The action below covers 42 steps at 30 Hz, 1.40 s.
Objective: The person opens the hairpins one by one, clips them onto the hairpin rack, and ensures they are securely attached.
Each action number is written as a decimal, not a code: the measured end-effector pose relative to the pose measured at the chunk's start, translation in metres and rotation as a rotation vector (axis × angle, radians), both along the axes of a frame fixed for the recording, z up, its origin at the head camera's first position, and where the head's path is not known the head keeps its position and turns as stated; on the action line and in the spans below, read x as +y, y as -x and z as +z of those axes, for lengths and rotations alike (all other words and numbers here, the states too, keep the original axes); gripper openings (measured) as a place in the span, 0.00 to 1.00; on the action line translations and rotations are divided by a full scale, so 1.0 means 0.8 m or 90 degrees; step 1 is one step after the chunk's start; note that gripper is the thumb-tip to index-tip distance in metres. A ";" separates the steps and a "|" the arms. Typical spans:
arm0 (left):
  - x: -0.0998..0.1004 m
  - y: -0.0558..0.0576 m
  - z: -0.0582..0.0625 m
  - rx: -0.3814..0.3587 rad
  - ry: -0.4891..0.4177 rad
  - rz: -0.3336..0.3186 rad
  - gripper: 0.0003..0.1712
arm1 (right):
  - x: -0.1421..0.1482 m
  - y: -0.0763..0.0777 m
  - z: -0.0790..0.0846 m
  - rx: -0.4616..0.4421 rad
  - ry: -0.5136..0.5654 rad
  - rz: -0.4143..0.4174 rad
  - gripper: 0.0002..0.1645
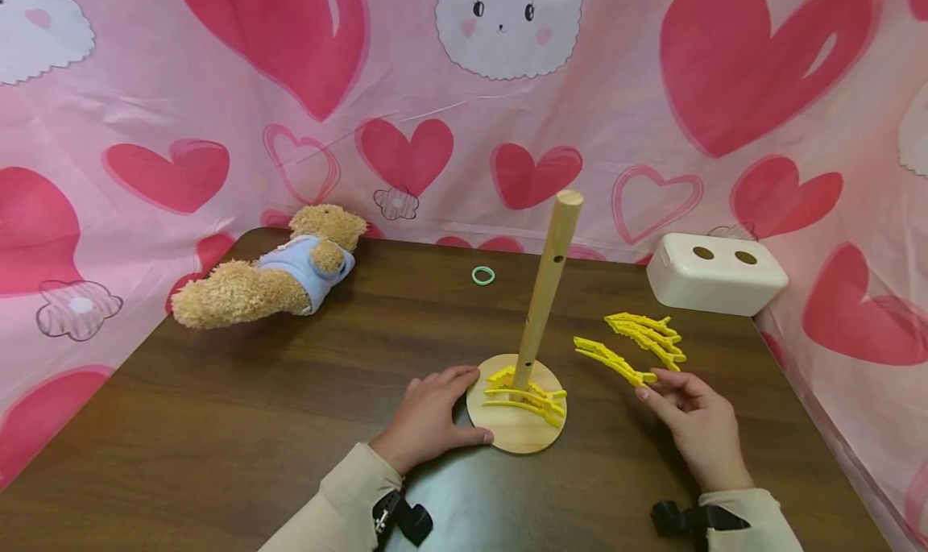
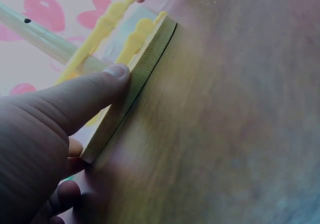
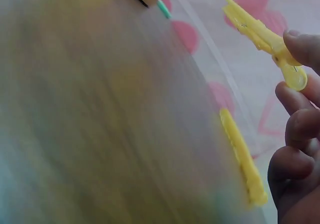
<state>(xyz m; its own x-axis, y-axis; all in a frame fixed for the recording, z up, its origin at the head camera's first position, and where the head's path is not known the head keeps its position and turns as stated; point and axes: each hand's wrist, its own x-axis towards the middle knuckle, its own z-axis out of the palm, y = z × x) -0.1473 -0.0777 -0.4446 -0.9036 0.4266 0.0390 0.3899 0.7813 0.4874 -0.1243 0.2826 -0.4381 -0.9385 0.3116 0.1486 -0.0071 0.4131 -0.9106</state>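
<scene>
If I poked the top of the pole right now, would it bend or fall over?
The pole probably won't bend, because it looks like thick wood. Poked up high, it might tip, since it stands tall on a small, flat base. But the left hand holds the base's edge, which would likely steady it.

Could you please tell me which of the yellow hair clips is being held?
The yellow hair clip pinched in the right hand; the other clips are on the stand's round wooden base or on the table, unheld.
</scene>
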 end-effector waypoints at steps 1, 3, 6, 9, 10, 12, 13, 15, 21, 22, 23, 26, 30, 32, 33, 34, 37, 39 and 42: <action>0.000 0.000 0.000 0.000 0.001 0.000 0.54 | -0.003 -0.001 0.001 0.010 -0.023 0.011 0.23; 0.000 0.000 -0.001 -0.002 0.002 0.001 0.54 | -0.009 -0.004 0.003 0.022 -0.050 0.034 0.22; 0.001 0.001 -0.001 -0.005 0.000 0.001 0.54 | -0.017 -0.007 0.005 0.033 -0.068 0.062 0.19; 0.000 0.001 -0.001 -0.011 0.000 0.001 0.54 | -0.023 -0.010 0.008 0.040 -0.075 0.080 0.17; 0.000 0.002 -0.001 -0.013 0.000 0.001 0.54 | -0.025 -0.010 0.008 0.039 -0.074 0.084 0.17; 0.001 0.002 -0.001 -0.016 0.001 0.002 0.54 | -0.028 -0.011 0.009 0.036 -0.076 0.089 0.17; 0.000 0.002 -0.001 -0.016 0.002 0.002 0.54 | -0.030 -0.012 0.009 0.033 -0.078 0.092 0.17; 0.001 0.002 -0.001 -0.017 0.002 0.001 0.54 | -0.033 -0.013 0.010 0.034 -0.080 0.099 0.16; 0.000 0.003 0.000 -0.013 0.002 0.002 0.54 | -0.045 -0.015 0.012 0.047 -0.070 0.131 0.16; 0.000 0.003 0.000 -0.016 0.001 0.002 0.54 | -0.048 -0.015 0.012 0.049 -0.066 0.134 0.16; 0.000 0.003 0.001 -0.016 0.000 0.002 0.54 | -0.051 -0.016 0.013 0.052 -0.066 0.138 0.16; 0.000 0.002 0.002 -0.021 -0.001 0.001 0.54 | -0.058 -0.018 0.013 0.064 -0.054 0.146 0.17; 0.001 0.001 0.003 -0.021 0.000 0.001 0.54 | -0.066 -0.020 0.013 0.074 -0.035 0.157 0.20; 0.002 0.001 0.004 -0.020 0.000 0.001 0.54 | -0.069 -0.022 0.014 0.074 -0.028 0.156 0.22; 0.002 0.001 0.004 -0.019 0.000 0.001 0.54 | -0.070 -0.022 0.014 0.072 -0.026 0.151 0.22; 0.002 0.001 0.004 -0.018 0.000 0.001 0.54 | -0.071 -0.023 0.014 0.070 -0.022 0.147 0.22; 0.002 0.001 0.004 -0.016 0.001 -0.002 0.54 | -0.075 -0.025 0.014 0.062 -0.016 0.134 0.22; 0.002 0.001 0.004 -0.017 0.002 -0.004 0.53 | -0.079 -0.025 0.014 0.062 -0.008 0.137 0.21; 0.001 0.001 0.005 -0.019 0.006 -0.009 0.54 | -0.085 -0.025 0.015 0.066 0.001 0.142 0.21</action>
<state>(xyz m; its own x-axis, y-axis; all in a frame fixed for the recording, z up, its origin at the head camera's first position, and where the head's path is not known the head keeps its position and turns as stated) -0.1484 -0.0767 -0.4409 -0.8982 0.4394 0.0079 0.3861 0.7803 0.4921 -0.1046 0.2148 -0.4262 -0.9639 0.0989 0.2473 -0.1913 0.3891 -0.9011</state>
